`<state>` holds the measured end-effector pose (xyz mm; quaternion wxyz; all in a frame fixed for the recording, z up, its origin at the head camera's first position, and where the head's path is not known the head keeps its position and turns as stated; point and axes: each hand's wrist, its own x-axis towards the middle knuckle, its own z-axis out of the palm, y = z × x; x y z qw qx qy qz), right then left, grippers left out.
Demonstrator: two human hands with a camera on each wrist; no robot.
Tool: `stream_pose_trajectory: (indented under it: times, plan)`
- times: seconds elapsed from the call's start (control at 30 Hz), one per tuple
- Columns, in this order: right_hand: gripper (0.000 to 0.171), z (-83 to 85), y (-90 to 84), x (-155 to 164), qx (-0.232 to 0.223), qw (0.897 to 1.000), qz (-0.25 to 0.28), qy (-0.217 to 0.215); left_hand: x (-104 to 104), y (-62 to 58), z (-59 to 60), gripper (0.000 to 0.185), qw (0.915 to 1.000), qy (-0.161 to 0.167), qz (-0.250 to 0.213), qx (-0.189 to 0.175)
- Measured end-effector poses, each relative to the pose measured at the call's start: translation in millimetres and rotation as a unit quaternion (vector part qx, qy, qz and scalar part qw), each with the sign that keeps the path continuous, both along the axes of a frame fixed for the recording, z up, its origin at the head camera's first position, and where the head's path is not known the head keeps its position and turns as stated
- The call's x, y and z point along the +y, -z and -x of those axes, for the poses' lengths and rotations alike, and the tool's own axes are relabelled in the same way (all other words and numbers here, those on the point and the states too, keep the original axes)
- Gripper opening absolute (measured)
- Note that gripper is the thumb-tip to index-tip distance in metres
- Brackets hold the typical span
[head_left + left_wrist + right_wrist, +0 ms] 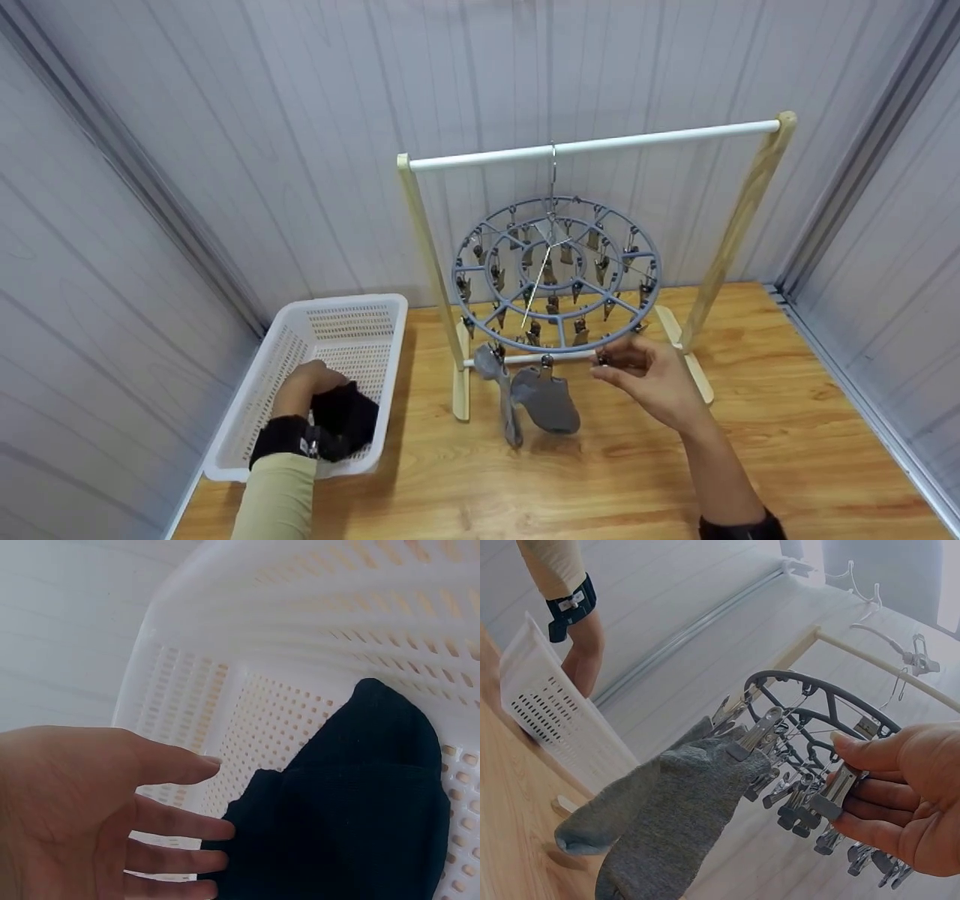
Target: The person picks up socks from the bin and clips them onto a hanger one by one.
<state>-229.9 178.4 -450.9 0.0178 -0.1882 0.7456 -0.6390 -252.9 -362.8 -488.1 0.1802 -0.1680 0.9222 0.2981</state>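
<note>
My left hand (311, 382) reaches into a white perforated basket (352, 301). Its straight fingers (187, 823) touch the edge of a black sock (360, 802) lying on the basket floor (225, 705); the sock (349, 420) also shows in the head view. My right hand (611, 361) pinches a metal clip (832, 795) between thumb and fingers at the front rim of a round grey clip hanger (559, 199). Two grey socks (547, 401) hang from clips just left of that hand, and they also appear in the right wrist view (675, 810).
The hanger hangs by a hook from the white bar (600, 142) of a wooden-framed rack standing on a wooden surface (600, 472). Pale panelled walls close in on the left, back and right. The basket sits in the left corner.
</note>
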Motion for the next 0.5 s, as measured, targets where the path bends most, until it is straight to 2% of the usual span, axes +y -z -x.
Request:
stream_pose_trajectory:
  times: [0.17, 0.33, 0.5]
  plan:
    - [0.025, -0.5, -0.7, -0.7, -0.001, 1.0, 0.002, 0.0, -5.7, 1.6, 0.2, 0.039, 0.9997, 0.003, 0.025, 0.004]
    - [0.027, -0.2, -0.5, -0.6, 0.0, 1.0, 0.0, -0.005, -9.0, 1.8, -1.0, 0.039, 0.9995, -0.007, 0.029, 0.002]
    - [0.028, 0.7, 0.9, -0.2, -0.003, 1.0, -0.007, -0.004, -8.4, 2.9, -1.6, 0.032, 0.9989, 0.001, 0.044, 0.013]
